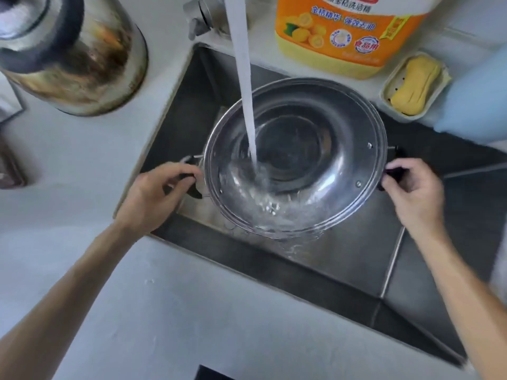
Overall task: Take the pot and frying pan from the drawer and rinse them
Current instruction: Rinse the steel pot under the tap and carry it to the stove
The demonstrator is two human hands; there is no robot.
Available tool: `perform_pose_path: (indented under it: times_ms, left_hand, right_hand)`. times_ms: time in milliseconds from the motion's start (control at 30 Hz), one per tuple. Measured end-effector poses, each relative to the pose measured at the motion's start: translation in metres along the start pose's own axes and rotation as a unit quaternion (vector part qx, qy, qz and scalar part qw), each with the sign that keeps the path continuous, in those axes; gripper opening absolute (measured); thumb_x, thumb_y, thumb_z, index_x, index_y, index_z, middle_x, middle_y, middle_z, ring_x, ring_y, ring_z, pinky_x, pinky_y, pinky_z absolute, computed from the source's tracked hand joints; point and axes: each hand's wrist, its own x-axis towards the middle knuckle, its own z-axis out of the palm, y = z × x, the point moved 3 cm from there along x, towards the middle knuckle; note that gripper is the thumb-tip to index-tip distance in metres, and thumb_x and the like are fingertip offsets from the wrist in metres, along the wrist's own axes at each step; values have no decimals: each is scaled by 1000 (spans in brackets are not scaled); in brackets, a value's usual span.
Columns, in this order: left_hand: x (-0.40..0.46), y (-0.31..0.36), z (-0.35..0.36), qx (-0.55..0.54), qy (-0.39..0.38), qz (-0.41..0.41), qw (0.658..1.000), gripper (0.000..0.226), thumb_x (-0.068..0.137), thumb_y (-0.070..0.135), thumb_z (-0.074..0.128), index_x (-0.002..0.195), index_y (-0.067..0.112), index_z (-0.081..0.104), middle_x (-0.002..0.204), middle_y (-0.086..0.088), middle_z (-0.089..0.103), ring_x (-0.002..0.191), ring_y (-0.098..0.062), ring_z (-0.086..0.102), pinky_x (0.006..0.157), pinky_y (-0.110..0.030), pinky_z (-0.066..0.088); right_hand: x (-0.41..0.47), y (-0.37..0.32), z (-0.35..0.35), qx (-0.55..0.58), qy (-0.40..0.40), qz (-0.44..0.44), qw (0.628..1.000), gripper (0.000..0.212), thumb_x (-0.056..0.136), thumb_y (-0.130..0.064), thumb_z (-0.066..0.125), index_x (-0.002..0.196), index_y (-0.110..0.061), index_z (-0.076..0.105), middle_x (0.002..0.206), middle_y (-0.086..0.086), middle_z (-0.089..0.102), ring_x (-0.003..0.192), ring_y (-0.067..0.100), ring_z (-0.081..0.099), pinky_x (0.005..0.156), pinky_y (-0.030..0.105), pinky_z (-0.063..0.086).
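Head view, looking down; all positions taken from the sink (356,256), a dark steel basin set in a pale counter (164,311).

Far left of the sink, on the counter: a tarnished steel kettle (76,56), brown scorch marks on its wall, dark band near the top.

Left hand (156,193): at the sink's left rim, fingers curled round the dark left handle (192,185) of the pot (296,160). Thumb on top, fingertips tucked under; grip closed, not spread.

Pot: stainless, round, held over the middle of the sink and tilted toward the near edge. Whether its base touches the sink floor cannot be told. Rivets visible on the inner wall at both handle sides.

Water stream (244,78): white column from the tap (203,15) at the sink's back rim, striking the pot's inside left of centre. Water pools at the low near side and spills over the near rim into the sink.

Behind the sink, right of the tap: orange dish-soap bottle (337,37), lemon print on label. Further right: pale soap dish (389,91) holding a yellow soap bar (417,83). A pale blue object (477,97) is at the frame's right edge, blurred, not identifiable.

Right hand (414,193): over the sink's right part, fingers curled round the pot's dark right handle (395,174); closed grip, knuckles up.
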Motion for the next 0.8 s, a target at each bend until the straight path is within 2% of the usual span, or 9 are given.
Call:
perform_pose_path:
  times_ms: [167, 267, 367, 433, 500, 567, 667, 733, 800]
  left_hand:
    - [5, 64, -40, 45, 52, 100, 993, 26, 89, 24, 54, 113, 29, 64, 78, 8, 57, 70, -6, 53, 74, -16, 42]
    - [15, 71, -46, 40, 67, 40, 996, 37, 82, 39, 53, 118, 42, 57, 80, 7, 58, 64, -4, 52, 72, -11, 43]
    - [20, 35, -45, 50, 64, -66, 995, 50, 83, 39, 56, 132, 30, 50, 69, -3, 62, 60, -7, 45, 69, -8, 39]
    - [16, 4, -36, 62, 32, -125, 990, 60, 84, 39, 63, 138, 18, 46, 77, -12, 65, 67, -7, 47, 74, -19, 40]
    - [9, -16, -21, 89, -19, -162, 982, 63, 85, 33, 66, 140, 11, 44, 76, -3, 63, 77, -15, 52, 79, -28, 40]
    - [5, -24, -9, 90, -81, -162, 979, 61, 78, 42, 72, 131, 18, 55, 61, 10, 59, 73, -24, 57, 76, -33, 44]
    - [6, -28, -4, 40, -94, -148, 984, 34, 59, 63, 68, 91, 52, 63, 70, 20, 69, 72, -14, 68, 79, -40, 54]
    - [8, -34, -3, 2, -69, -139, 988, 32, 56, 63, 76, 82, 48, 63, 74, 19, 70, 68, -7, 66, 79, -40, 56]
    - [12, -31, -1, -22, -50, -123, 991, 27, 60, 49, 81, 77, 40, 62, 72, 18, 69, 63, -3, 63, 74, -36, 55]
  right_hand:
    - [-23, 49, 72, 94, -83, 151, 980, 47, 85, 9, 57, 83, -38, 62, 75, -25, 67, 69, -7, 59, 67, 9, 45]
    - [-29, 52, 98, 136, -175, 227, 948, 29, 90, 3, 53, 88, -25, 61, 73, -16, 69, 63, -7, 59, 60, 12, 49]
    - [-15, 47, 83, 124, -144, 230, 954, 23, 91, -9, 55, 103, -28, 61, 87, -19, 70, 77, -10, 62, 74, 13, 50]
    - [-4, 43, 63, 115, -144, 212, 960, 35, 90, -21, 59, 119, -41, 53, 102, -13, 70, 92, 0, 65, 88, 22, 48]
    - [6, 35, 44, 120, -158, 199, 960, 51, 90, -22, 60, 134, -39, 41, 110, -13, 66, 93, -8, 64, 87, 14, 45]
    - [15, 22, 28, 137, -165, 168, 962, 57, 81, -28, 67, 134, -25, 46, 113, -19, 64, 93, -15, 60, 82, 6, 45]
    - [23, 13, 9, 125, -166, 136, 969, 51, 63, -45, 74, 110, -30, 63, 106, -12, 72, 102, 5, 65, 90, 19, 50]
    - [26, 14, 2, 107, -135, 106, 979, 31, 76, -21, 74, 103, -31, 64, 101, -9, 72, 103, 12, 65, 94, 27, 50]
    - [27, 13, 1, 107, -96, 79, 986, 34, 81, -2, 68, 97, -32, 62, 93, -16, 72, 94, 5, 66, 89, 22, 50]
